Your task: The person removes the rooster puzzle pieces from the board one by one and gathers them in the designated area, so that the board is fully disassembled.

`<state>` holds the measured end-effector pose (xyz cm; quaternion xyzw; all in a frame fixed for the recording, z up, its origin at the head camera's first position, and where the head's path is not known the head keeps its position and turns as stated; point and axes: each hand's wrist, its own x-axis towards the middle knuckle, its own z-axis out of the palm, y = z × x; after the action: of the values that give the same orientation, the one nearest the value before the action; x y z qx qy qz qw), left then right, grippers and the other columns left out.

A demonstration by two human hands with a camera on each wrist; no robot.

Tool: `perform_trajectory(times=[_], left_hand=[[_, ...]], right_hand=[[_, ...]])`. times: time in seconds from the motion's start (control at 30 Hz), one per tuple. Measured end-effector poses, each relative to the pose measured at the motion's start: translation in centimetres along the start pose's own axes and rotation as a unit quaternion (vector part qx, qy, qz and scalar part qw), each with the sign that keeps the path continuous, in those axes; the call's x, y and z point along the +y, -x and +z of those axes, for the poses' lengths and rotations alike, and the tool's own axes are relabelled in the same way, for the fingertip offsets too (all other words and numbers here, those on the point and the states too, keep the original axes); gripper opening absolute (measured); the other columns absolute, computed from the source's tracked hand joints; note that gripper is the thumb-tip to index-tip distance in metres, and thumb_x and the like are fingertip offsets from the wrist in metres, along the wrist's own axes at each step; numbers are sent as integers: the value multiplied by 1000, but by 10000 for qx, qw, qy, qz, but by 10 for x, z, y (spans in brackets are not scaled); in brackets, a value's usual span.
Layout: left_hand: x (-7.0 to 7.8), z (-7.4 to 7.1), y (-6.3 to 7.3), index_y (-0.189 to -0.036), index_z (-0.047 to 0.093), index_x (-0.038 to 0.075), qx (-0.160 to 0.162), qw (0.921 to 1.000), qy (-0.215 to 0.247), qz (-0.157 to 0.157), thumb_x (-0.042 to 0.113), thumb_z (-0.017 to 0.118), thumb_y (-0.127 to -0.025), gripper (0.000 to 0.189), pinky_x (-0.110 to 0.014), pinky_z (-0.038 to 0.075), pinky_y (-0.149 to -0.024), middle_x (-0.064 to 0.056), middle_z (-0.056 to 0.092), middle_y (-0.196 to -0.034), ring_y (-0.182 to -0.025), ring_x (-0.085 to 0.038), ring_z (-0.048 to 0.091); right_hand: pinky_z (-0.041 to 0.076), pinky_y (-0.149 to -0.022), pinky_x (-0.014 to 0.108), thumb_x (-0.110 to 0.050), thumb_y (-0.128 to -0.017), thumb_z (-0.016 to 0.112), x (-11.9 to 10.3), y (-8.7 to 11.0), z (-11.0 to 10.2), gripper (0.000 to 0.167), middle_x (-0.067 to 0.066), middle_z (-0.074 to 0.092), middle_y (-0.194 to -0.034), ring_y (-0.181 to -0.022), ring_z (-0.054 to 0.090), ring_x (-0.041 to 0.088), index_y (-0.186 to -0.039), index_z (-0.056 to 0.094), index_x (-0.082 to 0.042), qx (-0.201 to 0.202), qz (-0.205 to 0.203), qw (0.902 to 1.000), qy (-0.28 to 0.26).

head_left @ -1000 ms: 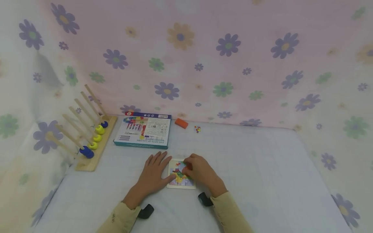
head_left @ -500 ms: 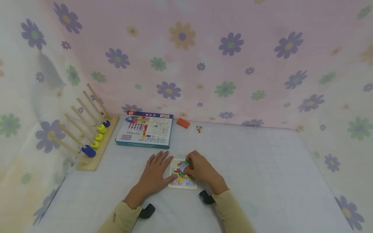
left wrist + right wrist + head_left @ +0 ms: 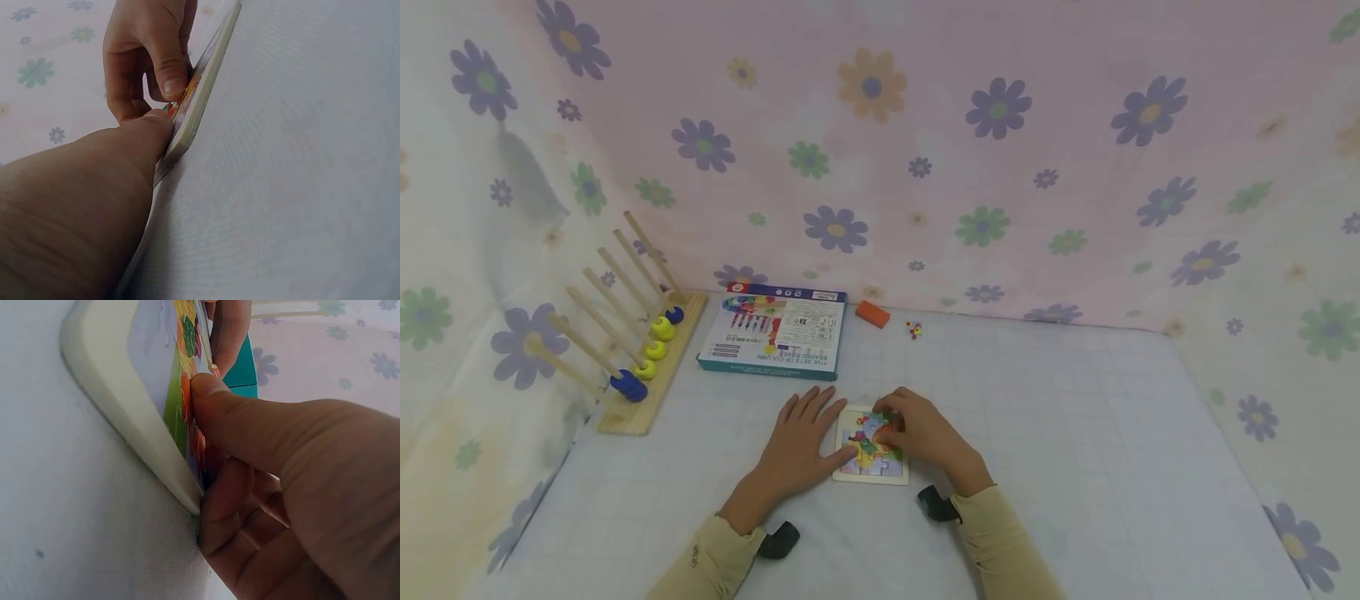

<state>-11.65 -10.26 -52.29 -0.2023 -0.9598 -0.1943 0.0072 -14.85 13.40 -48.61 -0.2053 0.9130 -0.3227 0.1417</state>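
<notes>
A small jigsaw puzzle in a pale frame (image 3: pixel 871 478) lies on the white-covered table, with colourful pieces inside. My left hand (image 3: pixel 797 446) rests flat beside its left edge, fingers spread and straight, thumb on the picture. Above the puzzle's right side, my right hand (image 3: pixel 925 433) has curled fingers and a bent thumb about a red-orange puzzle piece (image 3: pixel 186 394), which lies in or on the picture. The right wrist view shows the thumb tip on that piece and the other fingers at the frame's edge. The hand hides part of the piece.
Behind the hands lies a flat printed box (image 3: pixel 772 333). To its right are an orange block (image 3: pixel 872 314) and a small multicoloured piece (image 3: pixel 913 329). A wooden peg rack (image 3: pixel 655 375) with blue and yellow beads stands at the left. Floral cloth (image 3: pixel 925 125) hangs behind.
My right fingers and thumb have shifted slightly over the puzzle's right side, and more green shows at its lower right. The left hand keeps its place; the head view drifts a little.
</notes>
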Motion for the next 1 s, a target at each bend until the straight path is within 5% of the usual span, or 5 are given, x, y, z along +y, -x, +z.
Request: perform_trajectory(times=[0.53, 1.0], left_hand=[[0, 2, 1, -152, 48, 18, -7, 10000, -56, 25, 62, 65, -91, 77, -60, 24, -126, -9, 40, -163, -154, -35, 31], [-3, 7, 0, -153, 48, 18, 94, 9999, -126, 31, 61, 64, -91, 77, -60, 24, -126, -9, 40, -163, -153, -35, 32]], right_hand=[[50, -76, 25, -19, -94, 75, -2, 2, 1, 37, 3, 66, -115, -88, 54, 12, -130, 70, -11, -149, 135, 9997, 114], [48, -70, 21, -20, -94, 75, -1, 1, 7, 33, -1, 63, -108, -82, 52, 10, -125, 71, -10, 185, 77, 9996, 206]])
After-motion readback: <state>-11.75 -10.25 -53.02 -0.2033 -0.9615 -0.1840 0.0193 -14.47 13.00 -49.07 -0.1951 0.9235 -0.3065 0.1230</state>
